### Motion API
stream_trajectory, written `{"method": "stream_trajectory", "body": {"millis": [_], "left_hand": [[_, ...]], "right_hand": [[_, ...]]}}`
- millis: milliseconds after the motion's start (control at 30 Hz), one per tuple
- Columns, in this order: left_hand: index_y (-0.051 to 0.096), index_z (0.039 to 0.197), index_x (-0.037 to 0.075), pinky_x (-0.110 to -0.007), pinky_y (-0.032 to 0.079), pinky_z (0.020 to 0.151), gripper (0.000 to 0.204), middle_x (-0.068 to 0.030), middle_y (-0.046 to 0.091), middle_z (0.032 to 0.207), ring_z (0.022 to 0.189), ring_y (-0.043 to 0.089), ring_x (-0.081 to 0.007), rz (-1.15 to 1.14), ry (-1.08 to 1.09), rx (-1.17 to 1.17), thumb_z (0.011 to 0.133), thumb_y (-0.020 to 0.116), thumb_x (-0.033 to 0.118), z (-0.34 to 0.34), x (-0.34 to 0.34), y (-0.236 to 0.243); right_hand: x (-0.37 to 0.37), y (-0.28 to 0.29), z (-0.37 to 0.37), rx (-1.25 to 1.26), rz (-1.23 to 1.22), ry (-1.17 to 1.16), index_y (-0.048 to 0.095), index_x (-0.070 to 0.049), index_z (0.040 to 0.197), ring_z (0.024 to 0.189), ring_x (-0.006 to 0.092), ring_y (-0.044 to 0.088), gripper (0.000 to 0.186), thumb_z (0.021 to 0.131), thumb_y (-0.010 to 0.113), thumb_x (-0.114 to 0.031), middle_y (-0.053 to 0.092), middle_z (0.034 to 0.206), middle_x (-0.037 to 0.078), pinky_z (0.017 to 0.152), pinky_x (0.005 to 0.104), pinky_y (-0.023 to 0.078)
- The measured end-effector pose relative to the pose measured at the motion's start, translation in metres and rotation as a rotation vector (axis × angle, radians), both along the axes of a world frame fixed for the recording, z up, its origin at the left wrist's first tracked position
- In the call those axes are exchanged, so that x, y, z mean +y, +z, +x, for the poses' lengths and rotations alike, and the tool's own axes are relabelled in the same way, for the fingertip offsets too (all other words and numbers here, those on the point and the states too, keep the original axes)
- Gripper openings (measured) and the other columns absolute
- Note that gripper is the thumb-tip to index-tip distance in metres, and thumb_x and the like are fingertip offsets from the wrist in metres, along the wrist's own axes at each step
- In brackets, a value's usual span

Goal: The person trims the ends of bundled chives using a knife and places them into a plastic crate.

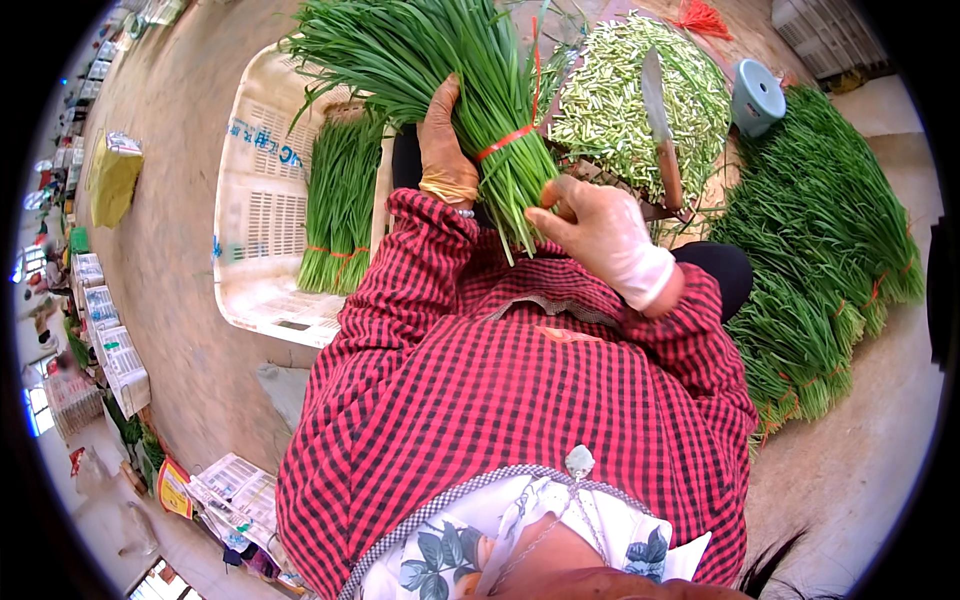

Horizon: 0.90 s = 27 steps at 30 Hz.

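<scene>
In my gloved left hand (444, 150) I hold a bunch of long green chives (425, 55), tied with a red band (505, 141), with its leaves fanned toward the top. My right hand (595, 230), in a pale glove, has its fingers curled on the pale stalk ends at the bunch's lower end. Just beyond, a knife (660, 120) with a wooden handle lies over a heap of short chopped stalks (600, 90) on a board. At my left, a white plastic crate (260, 220) holds more banded chive bunches (342, 210).
A large pile of chive bunches (820, 240) lies at my right. A light blue plastic stool (757, 95) stands behind the board, near red ties (705, 18). A yellow bundle (115, 185) and stacked crates (110, 330) stand farther left, with another crate (820, 35) at upper right.
</scene>
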State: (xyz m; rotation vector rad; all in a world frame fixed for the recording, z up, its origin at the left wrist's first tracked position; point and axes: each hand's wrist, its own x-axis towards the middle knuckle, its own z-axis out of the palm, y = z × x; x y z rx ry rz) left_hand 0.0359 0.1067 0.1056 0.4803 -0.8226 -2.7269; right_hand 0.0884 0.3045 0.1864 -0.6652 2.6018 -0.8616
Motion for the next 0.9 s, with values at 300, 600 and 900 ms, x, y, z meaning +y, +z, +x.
{"method": "stream_trajectory", "body": {"millis": [300, 600, 900], "left_hand": [[0.063, 0.121, 0.005, -0.037, 0.053, 0.094, 0.039, -0.0079, 0.067, 0.117, 0.102, 0.066, -0.0221, 0.018, -0.058, 0.057, 0.097, 0.055, 0.034, 0.007, 0.003, 0.025], [0.061, 0.124, 0.006, -0.038, 0.053, 0.095, 0.044, -0.0069, 0.066, 0.120, 0.104, 0.065, -0.0230, -0.006, 0.044, 0.052, 0.099, 0.051, 0.041, 0.007, -0.017, 0.021], [0.061, 0.123, 0.006, -0.036, 0.054, 0.091, 0.040, -0.0061, 0.067, 0.117, 0.101, 0.066, -0.0204, -0.062, -0.017, 0.046, 0.097, 0.056, 0.036, 0.010, 0.011, 0.020]], "right_hand": [[0.018, -0.009, 0.007, -0.800, -0.465, -0.027, 0.059, 0.002, 0.099, 0.059, 0.0078, 0.060, 0.017, 0.097, 0.058, -0.014, 0.063, 0.070, 0.004, 0.052, 0.0238, 0.050], [0.172, -0.048, -0.001, -0.010, 0.560, -0.086, 0.069, -0.006, 0.092, 0.072, 0.0294, 0.068, 0.018, 0.085, 0.067, -0.023, 0.069, 0.080, 0.015, 0.068, 0.0409, 0.054], [0.016, -0.011, -0.013, -0.175, -0.273, -0.055, 0.065, -0.002, 0.092, 0.062, 0.0109, 0.059, 0.019, 0.090, 0.068, -0.021, 0.063, 0.072, 0.004, 0.060, 0.0284, 0.050]]}}
